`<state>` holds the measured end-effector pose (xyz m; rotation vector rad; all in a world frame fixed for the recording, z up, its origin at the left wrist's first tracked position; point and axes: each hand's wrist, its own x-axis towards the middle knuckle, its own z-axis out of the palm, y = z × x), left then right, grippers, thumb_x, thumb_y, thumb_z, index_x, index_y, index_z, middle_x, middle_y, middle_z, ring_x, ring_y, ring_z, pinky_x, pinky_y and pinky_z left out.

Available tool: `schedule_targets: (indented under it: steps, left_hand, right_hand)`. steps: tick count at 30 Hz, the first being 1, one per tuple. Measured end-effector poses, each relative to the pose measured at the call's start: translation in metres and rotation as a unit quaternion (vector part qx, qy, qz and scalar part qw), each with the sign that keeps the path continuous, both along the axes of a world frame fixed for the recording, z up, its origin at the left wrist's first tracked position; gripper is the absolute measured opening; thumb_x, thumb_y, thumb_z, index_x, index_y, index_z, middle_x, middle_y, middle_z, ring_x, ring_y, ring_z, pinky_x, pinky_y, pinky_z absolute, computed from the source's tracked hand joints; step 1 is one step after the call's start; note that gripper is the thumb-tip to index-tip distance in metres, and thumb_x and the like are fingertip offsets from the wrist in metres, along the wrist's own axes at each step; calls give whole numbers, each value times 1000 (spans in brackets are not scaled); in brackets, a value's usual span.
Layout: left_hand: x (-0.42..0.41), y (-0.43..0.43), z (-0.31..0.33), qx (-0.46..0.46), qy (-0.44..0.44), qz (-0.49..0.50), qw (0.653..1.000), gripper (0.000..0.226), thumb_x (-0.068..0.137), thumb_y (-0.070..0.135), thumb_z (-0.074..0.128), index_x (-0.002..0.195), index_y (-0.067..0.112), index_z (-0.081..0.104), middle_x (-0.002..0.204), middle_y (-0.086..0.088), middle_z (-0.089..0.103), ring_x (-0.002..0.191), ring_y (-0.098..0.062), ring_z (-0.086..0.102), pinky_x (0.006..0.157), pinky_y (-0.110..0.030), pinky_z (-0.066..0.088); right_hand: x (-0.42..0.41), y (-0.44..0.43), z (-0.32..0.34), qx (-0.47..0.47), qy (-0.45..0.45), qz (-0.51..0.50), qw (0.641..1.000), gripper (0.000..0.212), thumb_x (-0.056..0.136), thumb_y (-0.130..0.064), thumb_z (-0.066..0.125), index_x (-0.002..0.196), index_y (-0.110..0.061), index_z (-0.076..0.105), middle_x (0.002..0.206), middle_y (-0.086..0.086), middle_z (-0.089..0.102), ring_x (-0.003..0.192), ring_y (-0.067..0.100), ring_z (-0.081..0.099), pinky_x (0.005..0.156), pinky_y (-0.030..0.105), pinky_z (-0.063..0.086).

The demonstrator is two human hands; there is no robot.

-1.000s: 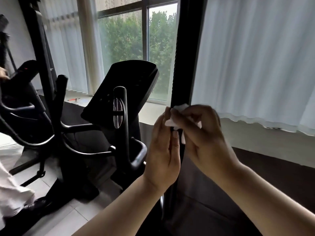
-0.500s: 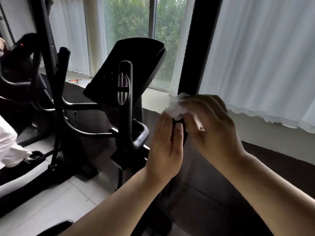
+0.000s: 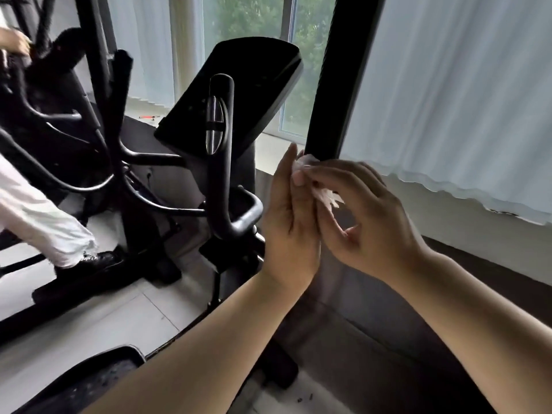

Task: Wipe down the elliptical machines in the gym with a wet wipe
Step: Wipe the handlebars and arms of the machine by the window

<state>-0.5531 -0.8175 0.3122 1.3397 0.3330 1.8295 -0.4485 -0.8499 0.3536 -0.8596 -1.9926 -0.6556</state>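
Observation:
A black elliptical machine stands before me, its console (image 3: pixel 239 88) tilted up and a curved handlebar (image 3: pixel 221 162) in front of it. A tall black moving arm (image 3: pixel 340 85) rises at centre right. A crumpled white wet wipe (image 3: pixel 324 195) is held just below that arm's visible part. My right hand (image 3: pixel 367 216) pinches the wipe between thumb and fingers. My left hand (image 3: pixel 288 222) stands upright against the wipe's left side, fingers nearly straight, fingertips touching it. The arm's lower part is hidden behind both hands.
Another person in white trousers (image 3: pixel 38 219) and a black shoe stands on a second elliptical (image 3: pixel 53 121) at the left. A foot pedal (image 3: pixel 98 380) lies at the bottom left. White curtains (image 3: pixel 454 94) and a window fill the back. The floor is pale tile.
Both hands with the wipe have slid down the black arm. My right hand's grip has loosened from a wrap around the arm to a pinch on the wipe. The view tilted downward.

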Motion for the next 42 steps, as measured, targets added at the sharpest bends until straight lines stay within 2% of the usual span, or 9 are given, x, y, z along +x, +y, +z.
schedule_targets:
  steps: [9, 14, 19, 23, 28, 32, 37, 39, 42]
  left_hand:
    - [7, -6, -17, -48, 41, 117, 991, 28, 108, 14, 40, 122, -5, 54, 100, -5, 65, 93, -13, 61, 85, -35, 51]
    - [5, -4, -2, 15, 79, 147, 986, 31, 110, 12, 38, 138, 2, 47, 113, -14, 64, 105, -27, 65, 94, -47, 54]
    - [10, 6, 8, 82, 125, 184, 971, 37, 107, 3, 36, 143, -1, 41, 126, -19, 57, 116, -21, 61, 101, -36, 50]
    - [11, 8, -34, 70, 155, 253, 952, 42, 109, 16, 34, 139, -10, 44, 127, -7, 54, 119, -7, 55, 102, -23, 44]
    - [13, 2, -41, 5, 134, 200, 971, 49, 108, 19, 32, 151, -5, 31, 149, -15, 48, 143, -19, 45, 120, -37, 35]
    - [10, 13, -22, 32, 125, 165, 978, 55, 108, 27, 35, 148, -10, 29, 143, -22, 51, 136, -30, 52, 115, -50, 41]
    - [8, 2, -43, -44, 108, 113, 987, 41, 111, 32, 35, 141, 11, 54, 134, 1, 64, 129, -9, 57, 106, -27, 46]
    - [6, -6, -46, -46, 116, 107, 986, 52, 106, 45, 40, 144, 11, 45, 137, 0, 61, 131, -9, 55, 111, -35, 45]
    - [5, 9, -47, 10, 153, 161, 975, 47, 107, 22, 40, 145, -5, 30, 133, 11, 52, 124, 1, 55, 106, -26, 46]
  right_hand:
    - [20, 13, 15, 34, -83, -1, 996, 23, 100, -6, 57, 115, -1, 73, 128, 14, 65, 111, 30, 59, 101, 33, 45]
    - [21, 13, 4, 37, -24, -17, 999, 31, 97, -1, 59, 127, -2, 68, 136, 13, 59, 119, 28, 55, 110, 21, 33]
    - [16, 17, -14, 25, 28, 10, 999, 35, 106, -17, 50, 137, -3, 60, 146, 9, 46, 131, 28, 44, 115, 25, 33]
    - [14, 22, -31, 6, 64, 37, 997, 40, 103, -9, 55, 140, 7, 51, 151, 16, 41, 142, 25, 38, 120, 33, 30]
    - [4, 25, -45, -25, 120, 85, 989, 51, 99, 5, 55, 144, 16, 34, 157, 25, 25, 153, 18, 18, 124, 41, 25]
    - [-3, 27, -51, -45, 171, 105, 979, 49, 100, 8, 48, 144, 19, 31, 156, 23, 17, 153, 16, 14, 124, 38, 22]
    - [-8, 26, -72, -93, 238, 122, 959, 55, 101, 5, 48, 150, 4, 22, 160, 17, 16, 154, 12, 16, 123, 31, 25]
    - [-9, 25, -78, -107, 262, 123, 951, 57, 100, 7, 49, 150, 1, 23, 161, 16, 19, 153, 12, 19, 122, 28, 26]
    - [-11, 25, -82, -122, 289, 128, 941, 55, 102, 1, 48, 151, 1, 23, 160, 14, 25, 153, 16, 25, 122, 26, 26]
